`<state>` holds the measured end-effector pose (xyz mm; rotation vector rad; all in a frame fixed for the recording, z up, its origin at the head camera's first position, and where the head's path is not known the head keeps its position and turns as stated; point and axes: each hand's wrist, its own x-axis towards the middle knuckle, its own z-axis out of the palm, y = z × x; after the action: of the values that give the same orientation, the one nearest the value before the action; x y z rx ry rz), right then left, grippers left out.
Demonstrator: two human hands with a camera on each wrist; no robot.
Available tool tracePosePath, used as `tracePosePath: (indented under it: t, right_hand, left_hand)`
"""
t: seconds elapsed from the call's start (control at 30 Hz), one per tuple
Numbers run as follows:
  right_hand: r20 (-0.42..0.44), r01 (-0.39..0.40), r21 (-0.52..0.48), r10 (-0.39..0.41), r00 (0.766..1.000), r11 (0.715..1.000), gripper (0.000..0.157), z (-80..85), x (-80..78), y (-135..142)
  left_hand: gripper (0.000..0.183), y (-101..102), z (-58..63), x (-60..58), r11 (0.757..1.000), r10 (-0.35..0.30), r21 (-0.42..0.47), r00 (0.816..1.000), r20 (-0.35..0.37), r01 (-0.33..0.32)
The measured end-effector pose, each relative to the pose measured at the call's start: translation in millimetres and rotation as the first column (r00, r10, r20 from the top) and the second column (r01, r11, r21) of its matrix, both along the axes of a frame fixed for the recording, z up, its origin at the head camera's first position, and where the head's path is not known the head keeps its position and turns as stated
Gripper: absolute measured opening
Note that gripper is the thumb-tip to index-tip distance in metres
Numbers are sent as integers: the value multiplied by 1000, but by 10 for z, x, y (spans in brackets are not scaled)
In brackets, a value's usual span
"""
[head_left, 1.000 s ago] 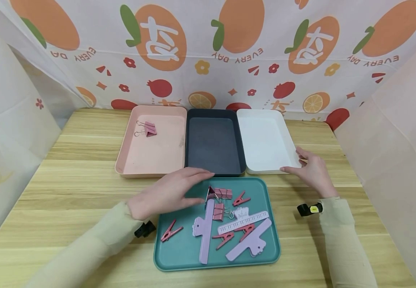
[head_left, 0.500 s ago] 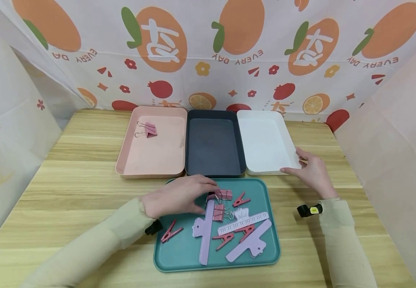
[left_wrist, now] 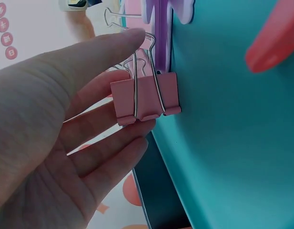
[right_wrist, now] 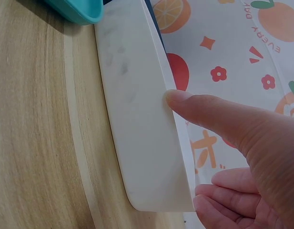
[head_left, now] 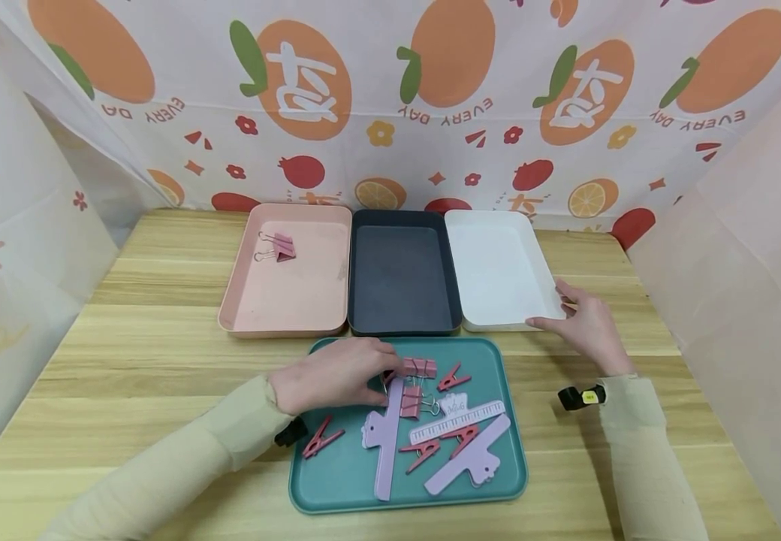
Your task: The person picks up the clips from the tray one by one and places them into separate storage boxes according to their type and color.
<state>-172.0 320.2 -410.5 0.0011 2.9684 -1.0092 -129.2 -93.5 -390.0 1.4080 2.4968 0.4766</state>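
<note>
My left hand (head_left: 339,372) is over the teal tray (head_left: 316,485), pinching a pink binder clip (left_wrist: 146,98) with the thumb against its wire handles and the fingers behind it. In the head view that clip is mostly hidden by the fingers. Close by are two more pink binder clips, one at the back (head_left: 421,367) and one in front (head_left: 411,403), and a long purple clip (head_left: 385,447). My right hand (head_left: 589,330) holds the near right corner of the white tray (head_left: 502,263), its thumb on the front rim (right_wrist: 177,107) and its fingers at the side.
Several red clothespins (head_left: 321,437), a white piano-print clip (head_left: 458,422) and another purple clip (head_left: 474,458) lie on the teal tray. Behind it stand a pink tray (head_left: 296,300) with a binder clip (head_left: 282,246) inside and a dark tray (head_left: 404,278). A printed curtain (head_left: 377,90) hangs behind.
My left hand has come down and slightly right onto the binder clip, its fingers closing in from a wider spread. The right hand stays at the white tray's corner.
</note>
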Motion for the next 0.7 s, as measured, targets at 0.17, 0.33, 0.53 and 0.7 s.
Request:
tracePosePath:
  t: [0.17,0.33,0.53,0.7]
  right_hand:
    - [-13,-8,-2,8,1000,1000,106,-14,3,9]
    - [-17,-11,-2,11,1000,1000,106,-20,10,9]
    - [-19,-16,-5,16,1000,1000,106,-25,11,10]
    - [-12,-14,-6,14,1000,1000,107,-18,2,14]
  left_hand:
    - [39,-6,-13,-5,1000,-8,0,1000,-6,8]
    - [42,15,-22,-7,1000,-5,-10,1000,25,5]
    - [44,47,-34,-2,999,13,-42,998,57,-11]
    - [46,52,-26,11,998,22,-66,998,55,-18]
